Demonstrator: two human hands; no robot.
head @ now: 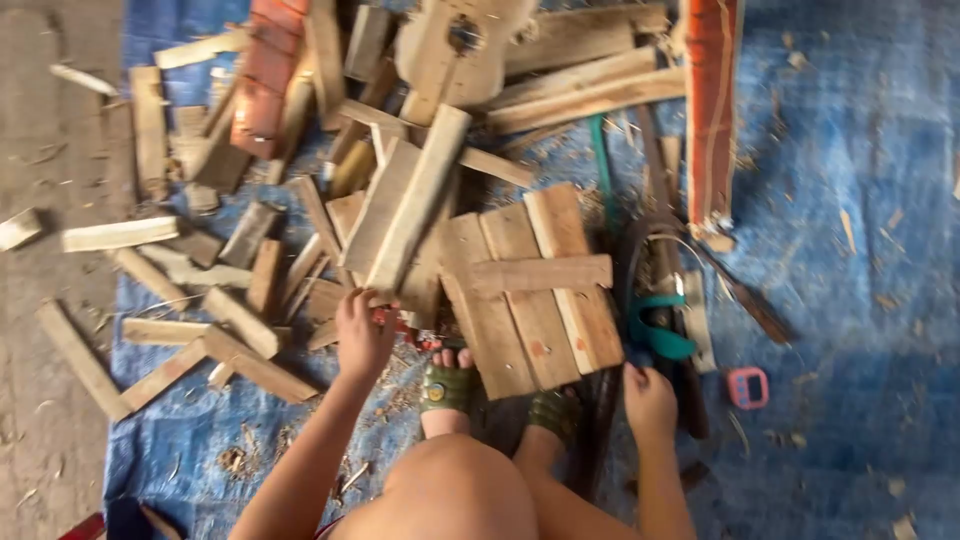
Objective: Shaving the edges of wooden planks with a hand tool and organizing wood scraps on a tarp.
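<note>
Seated person's feet pin the nailed plank panel (530, 300); left hand (362, 335) curls around a tool beside it, right hand (650, 400) rests loosely closed, empty, at its lower corner.

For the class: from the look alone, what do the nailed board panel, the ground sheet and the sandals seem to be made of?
Board panel: raw, unfinished wood; pale grain and rough sawn edges show.
Ground sheet: probably woven plastic tarpaulin; blue, creased, dusted with wood chips.
Sandals: seemingly moulded rubber or plastic; dull green straps.
</note>
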